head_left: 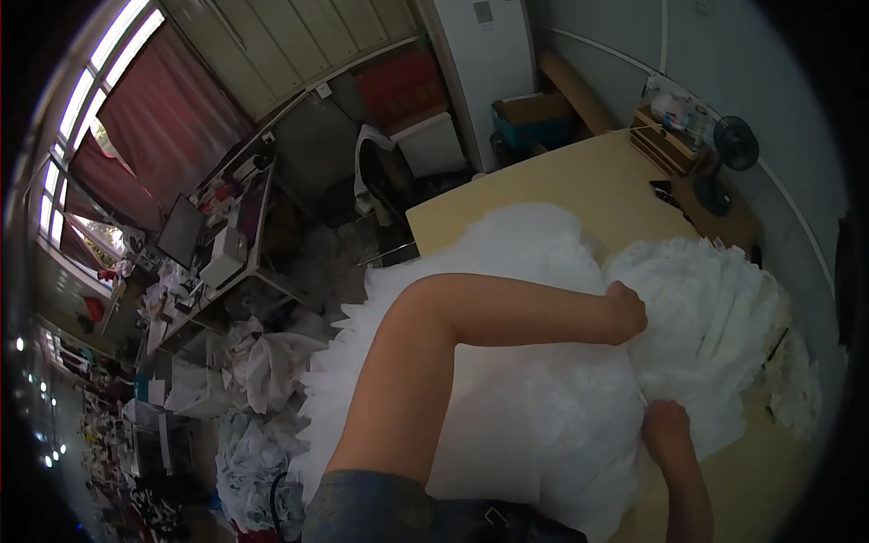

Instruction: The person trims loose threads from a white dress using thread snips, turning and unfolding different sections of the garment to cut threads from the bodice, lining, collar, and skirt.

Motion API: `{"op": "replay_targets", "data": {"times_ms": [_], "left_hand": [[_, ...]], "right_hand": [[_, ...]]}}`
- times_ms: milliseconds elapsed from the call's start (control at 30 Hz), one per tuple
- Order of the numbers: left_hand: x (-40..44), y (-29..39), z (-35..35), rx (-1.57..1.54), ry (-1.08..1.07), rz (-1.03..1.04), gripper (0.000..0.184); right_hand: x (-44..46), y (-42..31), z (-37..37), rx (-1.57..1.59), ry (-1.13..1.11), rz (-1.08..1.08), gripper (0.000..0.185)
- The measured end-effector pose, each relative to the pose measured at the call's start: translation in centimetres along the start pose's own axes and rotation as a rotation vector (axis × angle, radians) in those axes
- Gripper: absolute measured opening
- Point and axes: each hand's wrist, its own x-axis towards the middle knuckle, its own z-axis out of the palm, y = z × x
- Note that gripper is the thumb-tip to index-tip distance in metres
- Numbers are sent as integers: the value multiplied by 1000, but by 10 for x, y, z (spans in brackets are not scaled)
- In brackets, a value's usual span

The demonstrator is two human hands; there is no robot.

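Observation:
A large heap of white gauzy, ruffled fabric [543, 407], like tulle, covers most of the pale yellow table [453, 213]. A second gathered bunch of white fabric [701, 308] lies at its right, a seam-like fold between the two. My left arm reaches across the heap from the lower left, and my left hand [627, 312] is closed on the fabric at that fold. Lower down along the same line, my right hand [665, 421] is curled round the fabric edge. The fingertips of both hands are mostly hidden.
A small black fan [735, 145] and a wooden box [665, 145] stand at the table's far right corner. To the left, a desk carries a monitor [181, 228] and a white machine [224, 258]. Bagged fabric [272, 366] is piled on the floor beside the table.

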Motion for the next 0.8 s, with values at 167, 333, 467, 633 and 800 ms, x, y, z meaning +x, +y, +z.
{"op": "replay_targets", "data": {"times_ms": [167, 333, 467, 633, 800], "left_hand": [[-15, -28, 0, -949, -30, 171, 12], [-31, -6, 29, -1643, 164, 104, 22], [15, 14, 87, -1954, 511, 229, 34], [-4, 36, 29, -1970, 604, 122, 41], [-21, 61, -79, -1651, 764, 314, 38]], "right_hand": [[14, 11, -39, 649, -43, -54, 18], [23, -23, 14, 1093, 572, -67, 19], [48, -31, 48, 1420, 612, 87, 24], [45, -31, 7, 1654, 697, -16, 34], [-10, -48, -75, 1474, 993, 101, 36]]}}
